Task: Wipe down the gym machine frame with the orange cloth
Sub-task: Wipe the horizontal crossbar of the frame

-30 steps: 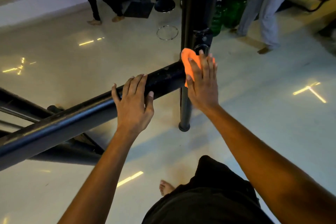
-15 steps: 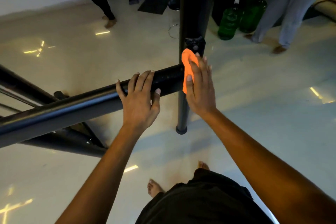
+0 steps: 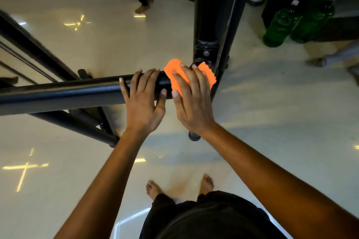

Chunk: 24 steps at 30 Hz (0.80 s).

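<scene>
On horizontal bar (image 3: pixel 77 91) | right hand (image 3: pixel 191 99) flat on orange cloth (image 3: pixel 174 72) | left hand (image 3: pixel 143 103) grips bar | upright post (image 3: pixel 213 15) blocks right

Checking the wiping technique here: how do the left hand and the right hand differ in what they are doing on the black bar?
The left hand grips the bare horizontal bar directly, fingers curled over it; the right hand presses the orange cloth onto it. The right hand sits nearer the upright post; the left hand lies farther along the bar. Both rest on the same bar, side by side.
</scene>
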Each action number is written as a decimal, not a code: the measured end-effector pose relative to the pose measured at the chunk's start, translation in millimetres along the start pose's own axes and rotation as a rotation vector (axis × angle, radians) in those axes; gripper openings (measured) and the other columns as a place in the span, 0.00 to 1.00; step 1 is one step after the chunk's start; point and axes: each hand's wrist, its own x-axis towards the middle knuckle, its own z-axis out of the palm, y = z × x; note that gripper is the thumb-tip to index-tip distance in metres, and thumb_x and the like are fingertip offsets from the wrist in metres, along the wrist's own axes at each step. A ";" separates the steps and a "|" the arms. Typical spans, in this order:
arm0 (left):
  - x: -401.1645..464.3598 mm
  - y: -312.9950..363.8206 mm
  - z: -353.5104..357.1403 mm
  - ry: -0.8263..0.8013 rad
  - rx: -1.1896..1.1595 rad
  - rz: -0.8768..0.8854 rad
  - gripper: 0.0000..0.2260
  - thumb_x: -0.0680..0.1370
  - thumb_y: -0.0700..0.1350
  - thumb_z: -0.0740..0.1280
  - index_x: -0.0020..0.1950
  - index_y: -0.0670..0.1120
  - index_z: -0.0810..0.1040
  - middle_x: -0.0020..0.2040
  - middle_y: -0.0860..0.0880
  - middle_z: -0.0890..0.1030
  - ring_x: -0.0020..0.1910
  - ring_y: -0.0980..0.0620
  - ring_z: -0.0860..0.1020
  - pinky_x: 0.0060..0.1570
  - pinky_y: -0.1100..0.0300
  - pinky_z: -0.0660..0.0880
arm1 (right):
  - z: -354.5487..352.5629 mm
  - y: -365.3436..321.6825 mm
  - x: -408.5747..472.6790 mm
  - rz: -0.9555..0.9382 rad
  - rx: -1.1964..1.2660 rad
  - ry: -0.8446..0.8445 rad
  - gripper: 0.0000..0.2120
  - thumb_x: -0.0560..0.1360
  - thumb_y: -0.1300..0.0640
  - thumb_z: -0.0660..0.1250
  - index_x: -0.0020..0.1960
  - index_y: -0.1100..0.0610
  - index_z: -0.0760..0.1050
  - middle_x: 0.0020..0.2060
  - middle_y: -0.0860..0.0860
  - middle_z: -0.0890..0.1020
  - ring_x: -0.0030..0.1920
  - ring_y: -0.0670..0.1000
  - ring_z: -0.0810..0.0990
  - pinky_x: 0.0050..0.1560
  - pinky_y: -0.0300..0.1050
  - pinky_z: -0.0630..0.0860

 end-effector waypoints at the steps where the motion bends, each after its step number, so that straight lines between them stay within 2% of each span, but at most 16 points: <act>1: -0.2 2.0 1.0 0.002 -0.007 -0.011 0.24 0.85 0.51 0.66 0.82 0.50 0.69 0.80 0.53 0.72 0.83 0.46 0.62 0.83 0.33 0.41 | -0.4 1.9 1.8 -0.028 0.011 -0.016 0.23 0.87 0.55 0.63 0.81 0.58 0.71 0.83 0.57 0.67 0.84 0.63 0.62 0.84 0.65 0.56; 3: -0.3 1.5 1.3 0.009 -0.026 -0.021 0.24 0.85 0.50 0.66 0.81 0.51 0.70 0.79 0.53 0.72 0.83 0.45 0.63 0.83 0.32 0.42 | -4.0 6.3 12.8 -0.043 0.020 -0.036 0.22 0.88 0.55 0.62 0.80 0.57 0.72 0.81 0.56 0.70 0.83 0.62 0.64 0.84 0.63 0.57; 6: 1.2 1.8 2.0 0.027 -0.049 -0.037 0.24 0.84 0.48 0.66 0.80 0.51 0.72 0.78 0.54 0.73 0.82 0.46 0.65 0.82 0.32 0.44 | -13.7 9.2 33.5 -0.086 0.043 -0.034 0.18 0.88 0.55 0.62 0.77 0.56 0.77 0.76 0.54 0.77 0.76 0.58 0.73 0.79 0.59 0.64; 8: 0.9 3.4 4.1 0.041 -0.059 -0.049 0.24 0.83 0.47 0.68 0.80 0.51 0.72 0.78 0.54 0.74 0.82 0.46 0.65 0.82 0.32 0.44 | -19.0 11.2 37.5 -0.116 0.080 -0.030 0.17 0.88 0.56 0.63 0.75 0.56 0.78 0.74 0.53 0.78 0.73 0.57 0.76 0.77 0.58 0.66; 10: 0.5 4.4 4.5 0.048 -0.061 -0.046 0.24 0.84 0.47 0.68 0.80 0.51 0.72 0.78 0.53 0.74 0.81 0.46 0.65 0.83 0.33 0.43 | -19.3 19.0 28.7 -0.128 0.092 -0.043 0.19 0.87 0.57 0.65 0.77 0.57 0.77 0.76 0.55 0.76 0.76 0.59 0.74 0.78 0.61 0.65; 14: 0.7 2.0 2.7 0.037 -0.075 -0.031 0.24 0.84 0.47 0.68 0.81 0.51 0.71 0.78 0.52 0.74 0.82 0.46 0.64 0.83 0.33 0.43 | -15.9 28.5 -2.9 -0.092 0.034 -0.073 0.23 0.87 0.57 0.67 0.81 0.57 0.72 0.83 0.58 0.67 0.85 0.62 0.61 0.83 0.67 0.58; 16: 0.7 1.1 3.0 0.037 -0.078 -0.027 0.23 0.85 0.48 0.68 0.81 0.51 0.71 0.78 0.53 0.74 0.82 0.46 0.64 0.83 0.33 0.43 | -17.8 24.0 7.0 -0.078 0.007 -0.079 0.22 0.87 0.55 0.66 0.80 0.56 0.73 0.82 0.57 0.69 0.84 0.62 0.64 0.83 0.65 0.58; 19: 0.9 -0.3 4.2 0.037 -0.086 -0.030 0.23 0.84 0.49 0.67 0.79 0.51 0.72 0.78 0.53 0.74 0.82 0.46 0.65 0.83 0.33 0.42 | -22.7 9.5 42.1 -0.060 -0.018 -0.093 0.18 0.88 0.51 0.62 0.75 0.54 0.77 0.74 0.52 0.77 0.74 0.58 0.74 0.79 0.58 0.64; 21: 0.8 -0.7 4.2 0.037 -0.092 -0.030 0.22 0.84 0.48 0.68 0.79 0.51 0.73 0.77 0.54 0.74 0.82 0.46 0.65 0.83 0.34 0.42 | -27.1 4.8 54.6 -0.074 -0.036 -0.121 0.18 0.88 0.49 0.60 0.75 0.51 0.78 0.71 0.50 0.79 0.70 0.56 0.75 0.76 0.56 0.66; 24: 0.4 -1.7 4.1 0.044 -0.099 -0.016 0.22 0.84 0.48 0.68 0.79 0.51 0.72 0.78 0.54 0.74 0.82 0.46 0.65 0.83 0.34 0.41 | -28.9 16.4 41.2 -0.140 -0.030 -0.158 0.21 0.89 0.49 0.62 0.79 0.53 0.74 0.77 0.53 0.74 0.77 0.58 0.71 0.80 0.60 0.63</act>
